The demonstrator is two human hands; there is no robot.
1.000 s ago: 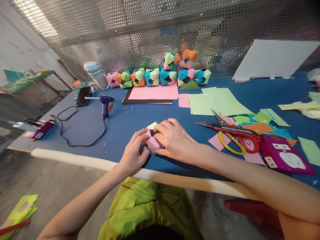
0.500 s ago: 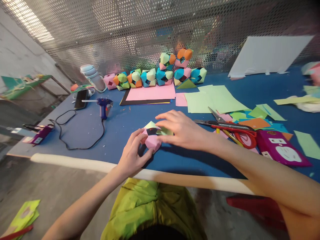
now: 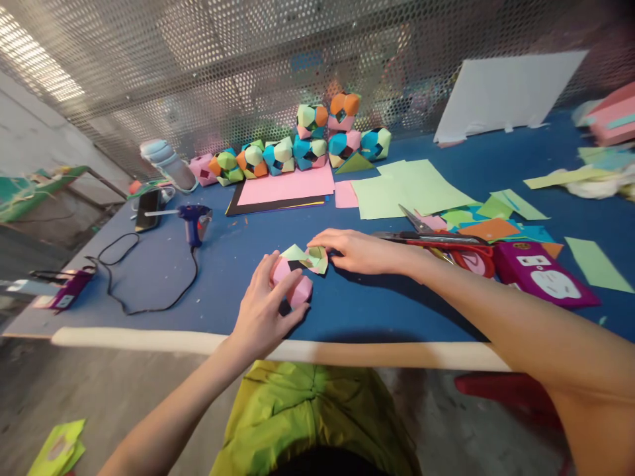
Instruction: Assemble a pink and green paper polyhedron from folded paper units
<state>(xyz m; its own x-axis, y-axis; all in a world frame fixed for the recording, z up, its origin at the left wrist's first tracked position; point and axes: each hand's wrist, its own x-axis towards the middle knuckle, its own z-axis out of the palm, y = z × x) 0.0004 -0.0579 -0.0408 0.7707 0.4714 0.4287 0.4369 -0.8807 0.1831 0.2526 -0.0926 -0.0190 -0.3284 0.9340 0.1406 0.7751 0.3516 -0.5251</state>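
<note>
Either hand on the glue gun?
No, the glue gun lies on the blue table while the left hand and right hand touch the paper model.

One camera, worn on the head — looks forward and steeply down. Near, at bottom centre: wearer's green lap (image 3: 307,410). Left hand (image 3: 262,297) and right hand (image 3: 354,251) at close range, mid-frame. Blue tabletop (image 3: 243,241) spreads beyond — perforated screen (image 3: 223,66) farthest, across the top. Wide field; floor (image 3: 124,383) shows lower left.
</note>
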